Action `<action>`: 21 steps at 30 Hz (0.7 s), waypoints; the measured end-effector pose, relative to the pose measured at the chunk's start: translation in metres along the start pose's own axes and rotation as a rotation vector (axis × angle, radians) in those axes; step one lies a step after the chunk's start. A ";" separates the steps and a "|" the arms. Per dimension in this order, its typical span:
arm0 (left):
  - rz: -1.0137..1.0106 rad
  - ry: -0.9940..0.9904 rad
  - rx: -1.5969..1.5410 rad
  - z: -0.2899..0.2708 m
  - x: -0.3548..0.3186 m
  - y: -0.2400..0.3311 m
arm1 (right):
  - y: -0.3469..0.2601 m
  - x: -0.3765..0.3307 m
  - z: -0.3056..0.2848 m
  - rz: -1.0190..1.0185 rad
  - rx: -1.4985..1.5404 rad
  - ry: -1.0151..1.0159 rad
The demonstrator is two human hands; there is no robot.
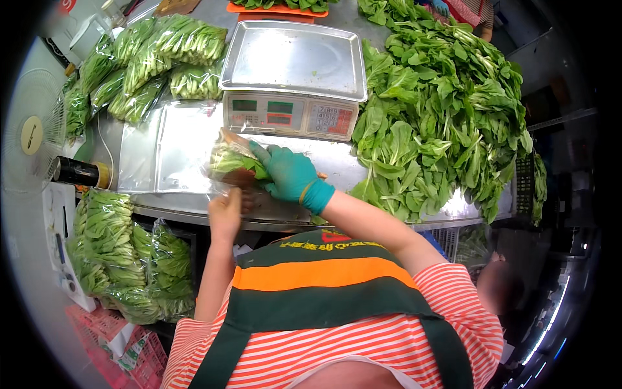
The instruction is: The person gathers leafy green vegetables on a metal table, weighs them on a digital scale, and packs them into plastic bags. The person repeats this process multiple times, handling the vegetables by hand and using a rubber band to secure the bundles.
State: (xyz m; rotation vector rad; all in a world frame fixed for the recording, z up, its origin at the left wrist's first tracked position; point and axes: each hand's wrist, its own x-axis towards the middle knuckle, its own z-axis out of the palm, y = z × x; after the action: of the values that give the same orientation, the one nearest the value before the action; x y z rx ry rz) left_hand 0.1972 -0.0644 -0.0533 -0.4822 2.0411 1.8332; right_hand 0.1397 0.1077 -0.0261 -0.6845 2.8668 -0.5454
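My right hand (288,174), in a teal glove with a band at the wrist, is closed on a clear bag of leafy greens (227,159) lying on the metal table in front of the scale. Pale stalks show at the bag's left end, with green leaf under my glove. Just below it, my bare left hand (225,211) is curled up and partly smeared by motion. A blurred reddish-brown thing (238,177) sits between that hand and the bag; I cannot make out what it is.
Behind the bag stands a scale with a steel tray (295,58). Loose leafy greens (434,123) heap up on the right. Filled bags of greens (172,52) lie at the far left, more (120,253) at the lower left. A black cylinder (78,172) and a fan (32,133) are at left. Another person's gloved hand (440,8) shows at the top right.
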 end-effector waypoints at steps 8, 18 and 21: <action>0.097 -0.137 0.307 0.026 -0.008 -0.025 | 0.006 0.004 0.019 -0.089 -0.096 0.035; 0.145 -0.335 0.132 0.060 -0.010 -0.036 | 0.011 -0.005 0.004 -0.119 -0.077 0.282; 0.098 -0.394 0.168 0.064 -0.010 -0.030 | 0.016 -0.006 0.016 -0.151 -0.061 0.311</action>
State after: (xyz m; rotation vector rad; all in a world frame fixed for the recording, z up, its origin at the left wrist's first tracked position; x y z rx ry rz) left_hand 0.2221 -0.0035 -0.0808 0.0270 1.9457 1.6322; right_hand 0.1421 0.1186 -0.0461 -0.9050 3.1471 -0.6391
